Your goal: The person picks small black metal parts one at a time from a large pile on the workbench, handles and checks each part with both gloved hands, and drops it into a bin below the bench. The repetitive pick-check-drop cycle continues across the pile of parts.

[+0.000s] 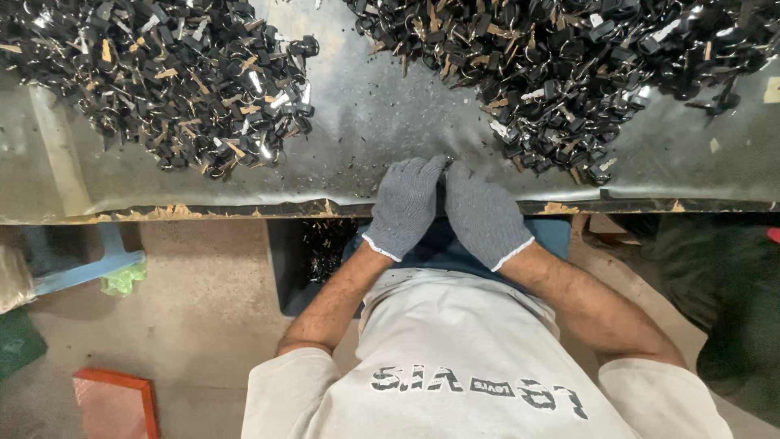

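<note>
At the near edge of the metal worktop (366,122), the person's 2 hands meet, both in grey knitted gloves. The left hand (404,205) and the right hand (481,213) lie side by side with the fingertips (435,165) pressed together over a small dark piece (446,159). Only a sliver of that piece shows between the gloves, so I cannot tell whether either hand is clenched on it or merely touching it, nor what shape it has. It sits on the worktop just inside the front edge, between the 2 heaps and well apart from both.

On the left of the worktop lies a broad pile of small black parts (175,77), mixed with tan slips and bright metal bits. On the right lies a second, larger pile (569,73) of the same kind, reaching toward the far right corner. The bare metal between them is sprinkled with fine dark crumbs. The front edge of the worktop is chipped, showing pale wood.

Below the edge, a dark bin (313,260) stands on the floor beside the person's left forearm, with black scraps inside. Farther left are a light blue stool (89,264) with a green scrap beside it, and an orange-red tray (114,402) near the bottom. The person wears a pale short-sleeved shirt (471,358).
</note>
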Demonstrator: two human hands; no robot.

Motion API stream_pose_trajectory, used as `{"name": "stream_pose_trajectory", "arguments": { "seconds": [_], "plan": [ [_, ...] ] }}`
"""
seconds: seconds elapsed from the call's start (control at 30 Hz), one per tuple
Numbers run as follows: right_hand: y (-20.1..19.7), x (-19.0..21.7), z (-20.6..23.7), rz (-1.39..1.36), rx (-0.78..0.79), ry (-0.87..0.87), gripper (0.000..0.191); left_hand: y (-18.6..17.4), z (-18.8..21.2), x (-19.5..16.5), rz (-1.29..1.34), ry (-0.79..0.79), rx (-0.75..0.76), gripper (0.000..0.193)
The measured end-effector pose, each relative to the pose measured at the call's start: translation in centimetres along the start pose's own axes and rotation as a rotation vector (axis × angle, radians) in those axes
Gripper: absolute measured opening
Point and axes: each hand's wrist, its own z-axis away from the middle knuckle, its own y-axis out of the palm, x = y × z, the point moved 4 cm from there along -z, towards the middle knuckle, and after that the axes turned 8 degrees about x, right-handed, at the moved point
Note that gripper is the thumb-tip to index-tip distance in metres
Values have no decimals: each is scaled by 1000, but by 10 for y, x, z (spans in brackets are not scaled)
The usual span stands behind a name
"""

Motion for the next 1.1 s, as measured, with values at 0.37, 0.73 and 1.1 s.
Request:
{"name": "stream_pose_trajectory", "arguments": {
  "seconds": [0.37, 0.73, 1.1],
  "plan": [
    [-31, -20, 9, -302, 38, 29, 47, -35, -2, 6, 128, -177, 32, 32],
    [-32, -4, 3, -170, -155, -36, 35, -25, -8, -4, 42, -69, 64, 21],
    [-14, 2, 17, -186, 309, 112, 65, -46, -20, -36, 232, -642, 251, 57]
  ]
}}
